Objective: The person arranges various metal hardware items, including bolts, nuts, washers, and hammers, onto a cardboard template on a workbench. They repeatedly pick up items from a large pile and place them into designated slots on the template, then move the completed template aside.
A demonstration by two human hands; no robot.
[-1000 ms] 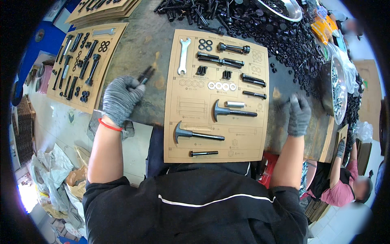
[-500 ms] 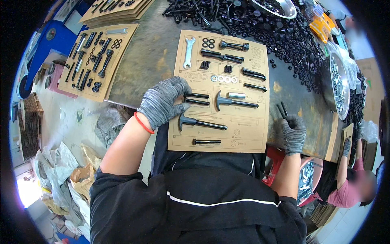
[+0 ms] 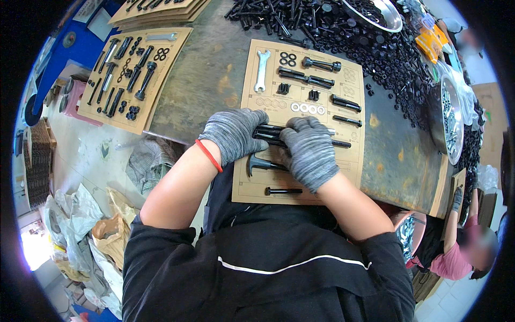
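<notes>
A brown cardboard hardware sheet (image 3: 348,180) lies before me at the table's front edge. At its middle, my left hand (image 3: 228,137), in a grey glove, pinches the left ends of short black rods (image 3: 270,133) between thumb and fingers. From the right, my gloved right hand (image 3: 311,153) closes over their other ends; its fingers partly hide them. Under the right hand sit a T-headed black bar (image 3: 258,163) and the end of another rod (image 3: 341,144). A black bolt (image 3: 284,191) lies below. Higher up are an open-end wrench (image 3: 262,71), silver washers (image 3: 308,109) and black bolts (image 3: 322,65).
Another filled sheet (image 3: 134,80) lies at left, with stacked sheets (image 3: 177,16) behind. Loose black bolts and nuts (image 3: 354,43) heap across the far right, beside metal bowls (image 3: 455,121). A co-worker's gloved hand (image 3: 457,198) is at far right.
My right hand has moved left from the table beside the sheet, bringing two black rods onto it. My left hand stays by the rods at the middle; the view has shifted slightly.
</notes>
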